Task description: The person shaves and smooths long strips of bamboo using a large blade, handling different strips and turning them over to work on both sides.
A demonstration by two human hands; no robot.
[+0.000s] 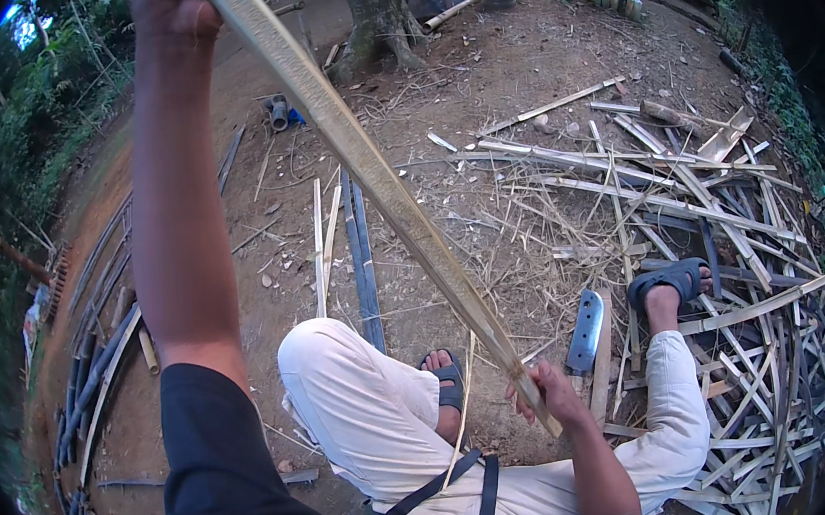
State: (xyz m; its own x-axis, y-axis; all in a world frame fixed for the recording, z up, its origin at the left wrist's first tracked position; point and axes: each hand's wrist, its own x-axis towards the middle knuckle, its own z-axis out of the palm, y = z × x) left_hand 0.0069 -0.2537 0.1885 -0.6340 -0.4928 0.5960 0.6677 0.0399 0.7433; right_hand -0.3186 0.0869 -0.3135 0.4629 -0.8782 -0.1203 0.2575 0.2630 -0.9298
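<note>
A long, split bamboo strip (pixel 376 173) slants across the view from upper left to lower right, its pale inner face showing. My left hand (pixel 177 9), raised at the top edge and partly cut off by it, is closed round the strip's upper end. Down by my lap, my right hand (pixel 558 398) has its fingers wrapped round the lower end. A wide steel blade with holes, like a cleaver (pixel 586 332), lies on the ground just beyond my right hand, beside a flat bamboo piece (pixel 601 358). Its handle is not visible.
A heap of bamboo strips and offcuts (pixel 746 373) spreads to the right, around my foot. Dark strips (pixel 363 263) lie ahead. Dark poles (pixel 95 391) line the left. A tree trunk (pixel 374 10) stands behind, and a black strap (pixel 485 491) crosses my lap.
</note>
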